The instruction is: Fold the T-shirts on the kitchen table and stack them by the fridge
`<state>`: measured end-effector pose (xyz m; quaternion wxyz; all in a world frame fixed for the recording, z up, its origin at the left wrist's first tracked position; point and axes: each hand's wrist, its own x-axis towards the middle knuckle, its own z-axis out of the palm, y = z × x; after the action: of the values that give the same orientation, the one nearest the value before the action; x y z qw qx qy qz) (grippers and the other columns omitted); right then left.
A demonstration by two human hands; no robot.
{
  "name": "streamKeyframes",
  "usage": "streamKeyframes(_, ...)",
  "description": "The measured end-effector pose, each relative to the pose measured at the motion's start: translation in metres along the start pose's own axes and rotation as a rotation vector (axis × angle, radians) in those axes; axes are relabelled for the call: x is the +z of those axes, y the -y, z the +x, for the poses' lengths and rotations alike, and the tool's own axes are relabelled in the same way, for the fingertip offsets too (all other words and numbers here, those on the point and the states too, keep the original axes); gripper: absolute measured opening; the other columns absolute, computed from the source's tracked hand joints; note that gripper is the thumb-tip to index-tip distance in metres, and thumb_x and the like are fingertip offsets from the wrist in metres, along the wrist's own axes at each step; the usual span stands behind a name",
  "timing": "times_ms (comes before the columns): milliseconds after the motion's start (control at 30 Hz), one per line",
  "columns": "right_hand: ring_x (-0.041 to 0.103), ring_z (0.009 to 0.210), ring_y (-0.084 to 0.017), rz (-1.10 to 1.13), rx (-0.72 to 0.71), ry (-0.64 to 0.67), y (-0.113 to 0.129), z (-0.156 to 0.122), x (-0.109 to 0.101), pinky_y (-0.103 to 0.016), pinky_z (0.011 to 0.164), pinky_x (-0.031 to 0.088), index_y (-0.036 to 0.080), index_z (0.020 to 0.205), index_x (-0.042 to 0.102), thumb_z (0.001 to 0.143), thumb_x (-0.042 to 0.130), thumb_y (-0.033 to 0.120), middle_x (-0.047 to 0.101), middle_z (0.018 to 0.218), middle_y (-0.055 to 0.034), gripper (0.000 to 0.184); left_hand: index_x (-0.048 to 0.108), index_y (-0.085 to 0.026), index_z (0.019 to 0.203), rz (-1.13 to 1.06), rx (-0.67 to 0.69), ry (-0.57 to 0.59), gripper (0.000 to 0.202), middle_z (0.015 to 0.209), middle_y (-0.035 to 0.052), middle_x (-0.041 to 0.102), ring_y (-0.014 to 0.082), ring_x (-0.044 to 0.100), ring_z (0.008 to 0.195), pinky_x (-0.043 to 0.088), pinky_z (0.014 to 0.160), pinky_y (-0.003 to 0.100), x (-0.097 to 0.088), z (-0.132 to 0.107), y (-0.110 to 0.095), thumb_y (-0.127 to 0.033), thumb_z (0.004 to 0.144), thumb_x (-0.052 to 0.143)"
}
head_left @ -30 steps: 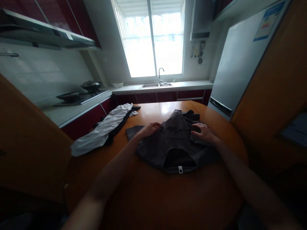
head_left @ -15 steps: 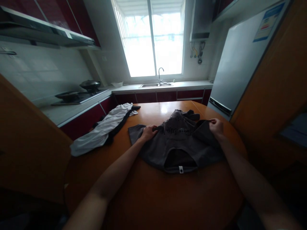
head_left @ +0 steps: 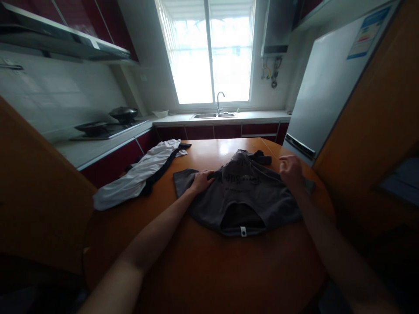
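Observation:
A dark grey T-shirt (head_left: pixel 242 196) with black lettering lies on the round wooden table (head_left: pixel 209 270), its neck opening and white label towards me. My left hand (head_left: pixel 202 181) is closed on a fold of the shirt beside its left sleeve. Over the shirt's right side, my right hand (head_left: pixel 291 170) is held up with its fingers apart and no cloth in them. The right sleeve lies flat, partly hidden behind that hand and wrist. Bunched cloth of the shirt's far end sits towards the window.
White and black clothing (head_left: pixel 140 174) lies in a long heap at the table's left edge. Beyond the table are a sink (head_left: pixel 214 115), a stove (head_left: pixel 114 130) with two pans and a fridge (head_left: pixel 327 87) on the right.
My right hand has let go of the right sleeve, which has dropped and spread out on the table. My left hand has stayed at nearly the same place on the shirt.

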<state>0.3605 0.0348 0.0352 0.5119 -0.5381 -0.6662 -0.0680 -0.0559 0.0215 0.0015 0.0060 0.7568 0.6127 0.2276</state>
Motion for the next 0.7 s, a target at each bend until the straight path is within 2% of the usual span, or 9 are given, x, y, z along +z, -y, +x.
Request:
streamKeyframes(67,0.054,0.121,-0.032,-0.082,0.037,0.264,0.011,-0.009,0.026,-0.047,0.105,0.040,0.023,0.108,0.068,0.089,0.051,0.023,0.064,0.126,-0.0154,0.025,0.068,-0.024,0.125,-0.009,0.006,-0.007,0.036,0.123,0.0083,0.071,0.0293,0.063,0.117,0.046,0.102,0.041,-0.002,0.000,-0.001,-0.031,0.090,0.067)
streamKeyframes(133,0.050,0.128,-0.035,-0.170,0.111,0.427,0.012,-0.018,0.043,-0.049,0.105,0.037,0.023,0.120,0.066,0.090,0.055,0.025,0.058,0.139,-0.0186,0.032,0.068,-0.024,0.123,-0.024,0.021,-0.010,0.035,0.120,0.0080,0.072,0.0288,0.064,0.115,0.047,0.100,0.040,-0.004,-0.001,-0.003,-0.027,0.089,0.067)
streamKeyframes(200,0.049,0.130,-0.038,-0.216,0.167,0.514,0.008,-0.024,0.051,-0.051,0.105,0.036,0.023,0.129,0.063,0.090,0.058,0.027,0.055,0.143,-0.0212,0.039,0.068,-0.024,0.121,-0.043,0.049,-0.008,0.034,0.118,0.0071,0.071,0.0274,0.066,0.112,0.049,0.097,0.038,-0.005,-0.003,-0.007,-0.022,0.087,0.065)
streamKeyframes(267,0.052,0.127,-0.039,-0.219,0.186,0.554,0.004,-0.025,0.052,-0.051,0.103,0.036,0.024,0.132,0.062,0.090,0.060,0.028,0.059,0.137,-0.0217,0.042,0.068,-0.025,0.122,-0.063,0.063,-0.004,0.036,0.119,0.0065,0.070,0.0256,0.067,0.108,0.050,0.094,0.035,-0.007,-0.004,-0.010,-0.018,0.086,0.062)
streamKeyframes(367,0.057,0.122,-0.036,-0.184,0.174,0.547,0.005,-0.021,0.045,-0.046,0.100,0.039,0.026,0.129,0.065,0.091,0.056,0.025,0.065,0.127,-0.0186,0.039,0.068,-0.024,0.124,-0.073,0.010,-0.040,0.041,0.119,0.0069,0.067,0.0244,0.067,0.106,0.051,0.095,0.034,-0.015,-0.002,-0.010,-0.014,0.085,0.059)
streamKeyframes(433,0.060,0.118,-0.032,-0.156,0.177,0.508,0.011,-0.015,0.037,-0.042,0.097,0.041,0.027,0.126,0.066,0.091,0.053,0.022,0.066,0.125,-0.0165,0.038,0.069,-0.022,0.123,-0.066,-0.053,-0.113,0.042,0.116,0.0078,0.067,0.0244,0.066,0.107,0.050,0.097,0.033,-0.029,0.003,-0.003,-0.012,0.085,0.056)
streamKeyframes(600,0.064,0.107,-0.026,-0.106,0.182,0.417,0.032,-0.001,0.008,-0.033,0.089,0.046,0.022,0.113,0.070,0.088,0.053,0.020,0.069,0.117,-0.0131,0.030,0.073,-0.019,0.123,-0.046,-0.110,-0.308,0.038,0.111,0.0097,0.065,0.0244,0.065,0.098,0.051,0.095,0.033,-0.083,-0.001,0.015,-0.021,0.088,0.056)
streamKeyframes(667,0.066,0.099,-0.024,-0.093,0.163,0.544,0.040,0.001,-0.009,-0.031,0.084,0.047,0.018,0.104,0.072,0.084,0.057,0.020,0.072,0.107,-0.0116,0.025,0.073,-0.021,0.124,-0.021,-0.078,-0.302,0.038,0.110,0.0096,0.065,0.0242,0.064,0.095,0.051,0.091,0.033,-0.103,-0.018,0.015,-0.027,0.090,0.056)
streamKeyframes(700,0.066,0.094,-0.023,-0.070,0.145,0.674,0.043,0.001,-0.019,-0.029,0.080,0.047,0.017,0.099,0.073,0.082,0.059,0.019,0.073,0.101,-0.0101,0.023,0.073,-0.022,0.124,-0.013,-0.052,-0.254,0.038,0.108,0.0089,0.065,0.0237,0.064,0.094,0.051,0.090,0.032,-0.112,-0.030,0.014,-0.029,0.091,0.056)
